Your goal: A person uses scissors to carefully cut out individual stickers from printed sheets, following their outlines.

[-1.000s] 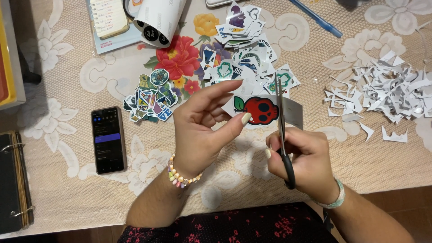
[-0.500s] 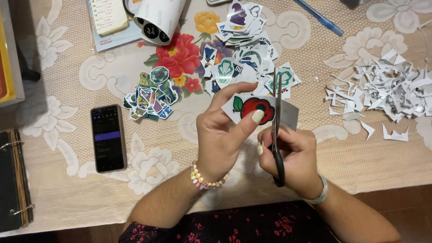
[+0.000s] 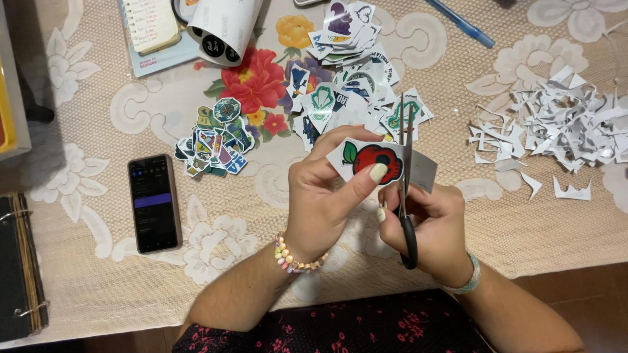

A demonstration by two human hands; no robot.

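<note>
While the left hand (image 3: 327, 196) pinches a red sticker (image 3: 373, 159) at frame centre, scissors (image 3: 405, 189) cut beside it
Right hand (image 3: 425, 225) fingers clench the scissor handles; sticker piles (image 3: 340, 78) lie on the surface above

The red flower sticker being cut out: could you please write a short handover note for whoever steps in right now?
Left hand pinches the red flower sticker by its edge, above the table.
Right hand works black-handled scissors, blades at the sticker's right side, where grey backing still juts out.
Done: two piles of cut stickers; paper scraps heaped at right.
Left: trimming this sticker's right edge.
</note>
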